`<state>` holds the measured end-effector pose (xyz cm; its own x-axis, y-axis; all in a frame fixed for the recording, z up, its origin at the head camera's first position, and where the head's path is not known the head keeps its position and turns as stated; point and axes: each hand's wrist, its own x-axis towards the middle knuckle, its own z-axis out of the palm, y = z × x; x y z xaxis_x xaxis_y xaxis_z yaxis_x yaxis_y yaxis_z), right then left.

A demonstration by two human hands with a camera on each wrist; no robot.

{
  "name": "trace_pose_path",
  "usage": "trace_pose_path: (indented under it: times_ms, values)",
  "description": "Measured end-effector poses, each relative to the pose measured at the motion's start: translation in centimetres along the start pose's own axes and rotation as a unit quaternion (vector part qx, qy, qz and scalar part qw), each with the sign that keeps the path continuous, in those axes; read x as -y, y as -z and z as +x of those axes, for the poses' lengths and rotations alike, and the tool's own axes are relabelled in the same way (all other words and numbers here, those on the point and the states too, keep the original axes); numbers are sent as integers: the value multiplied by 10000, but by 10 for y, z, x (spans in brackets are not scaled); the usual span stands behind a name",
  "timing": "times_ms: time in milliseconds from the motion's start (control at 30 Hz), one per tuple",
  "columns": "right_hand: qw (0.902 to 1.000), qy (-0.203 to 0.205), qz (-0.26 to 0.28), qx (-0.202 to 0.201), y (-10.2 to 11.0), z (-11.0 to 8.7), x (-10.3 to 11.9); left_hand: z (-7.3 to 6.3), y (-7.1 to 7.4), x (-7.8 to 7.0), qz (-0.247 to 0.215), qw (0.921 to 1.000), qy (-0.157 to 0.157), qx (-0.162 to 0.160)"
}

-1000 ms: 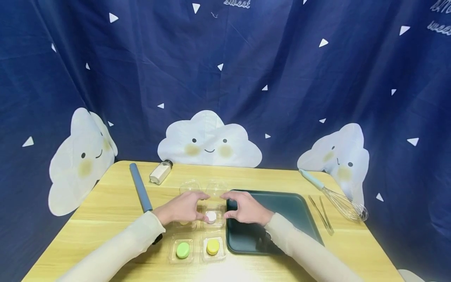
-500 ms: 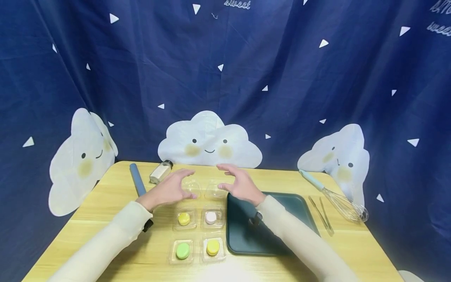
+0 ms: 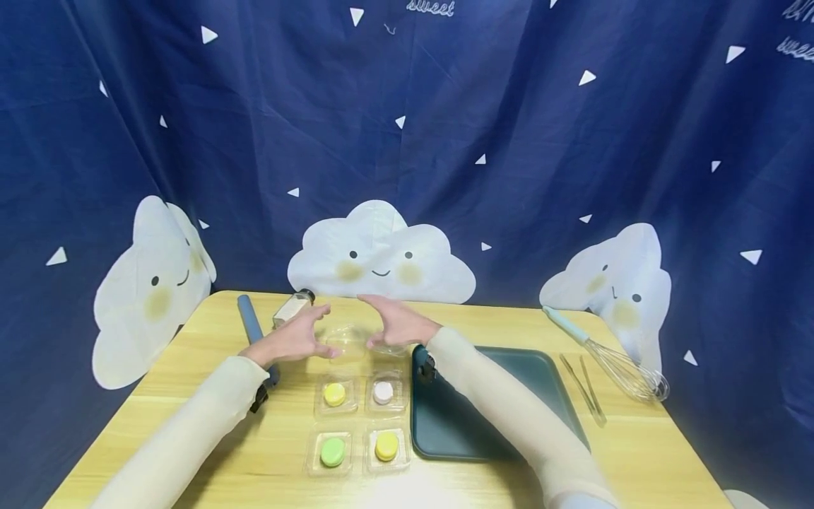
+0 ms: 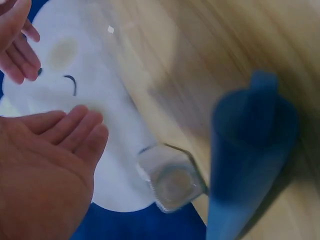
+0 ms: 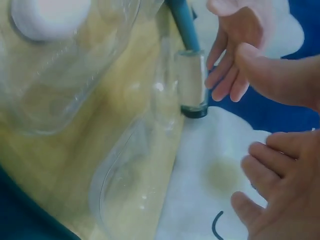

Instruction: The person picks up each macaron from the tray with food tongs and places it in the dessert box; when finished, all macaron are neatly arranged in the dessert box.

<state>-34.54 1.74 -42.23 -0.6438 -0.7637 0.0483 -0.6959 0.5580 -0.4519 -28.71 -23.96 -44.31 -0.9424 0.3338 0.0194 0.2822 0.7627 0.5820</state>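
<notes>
My left hand [image 3: 295, 339] hovers with fingers spread beside a clear plastic lid [image 3: 346, 341]. Facing it, my right hand [image 3: 402, 325] hangs over the second lid, thumb and fingers apart. Neither palm holds anything in the wrist views. In front of the hands stand clear plastic boxes, each with one macaron: a yellow macaron [image 3: 334, 394], a pale pink macaron [image 3: 383, 393], a green macaron [image 3: 333, 452] and another yellow macaron [image 3: 386, 446]. The pale macaron [image 5: 50, 17] also shows in the right wrist view, with its box's raised lid [image 5: 130, 185] standing open.
Left of the boxes lie a blue rolling pin [image 4: 250, 160] and a jar of pale powder [image 5: 192, 82]. A dark green tray [image 3: 445, 424] sits at right, partly under my right sleeve. Beyond it are metal tongs [image 3: 584, 389] and a whisk [image 3: 626, 367]. A blue curtain [image 3: 407, 155] hangs behind.
Both hands have drawn back from over the pale macaron's box toward the table's far side, uncovering the yellow macaron beside it. The right hand has then shifted left, and the left hand slightly left.
</notes>
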Motion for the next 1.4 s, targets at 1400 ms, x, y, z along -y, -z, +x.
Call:
trace_pose_path:
  times_ms: [1400]
  values:
    - [9885,-784,-569,1164,-35,32,-3,26,-22,3,369,9966,334,651]
